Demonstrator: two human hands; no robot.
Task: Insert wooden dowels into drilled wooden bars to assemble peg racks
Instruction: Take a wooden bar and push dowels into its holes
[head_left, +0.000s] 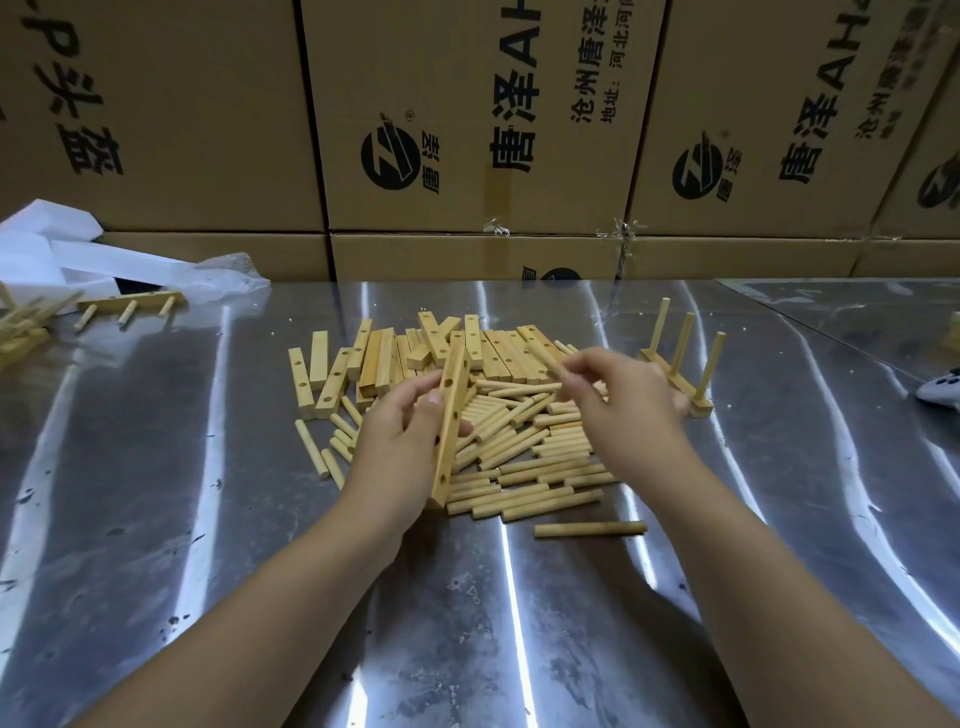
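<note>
My left hand (402, 431) grips a drilled wooden bar (451, 423), held nearly upright above the table with its three holes facing right. My right hand (615, 397) pinches a wooden dowel (545, 355) by one end, just right of the bar's top and apart from it. Under both hands lies a heap of loose dowels (524, 457). Behind it is a pile of drilled bars (415, 358). A finished rack (680, 364) with three upright pegs stands right of my right hand.
The metal table (208, 519) is backed by stacked cardboard boxes (467, 130). Another finished rack (132, 304) lies at the far left beside white plastic wrapping (78, 254). One stray dowel (589, 529) lies near the front. A white object (940, 389) sits at the right edge.
</note>
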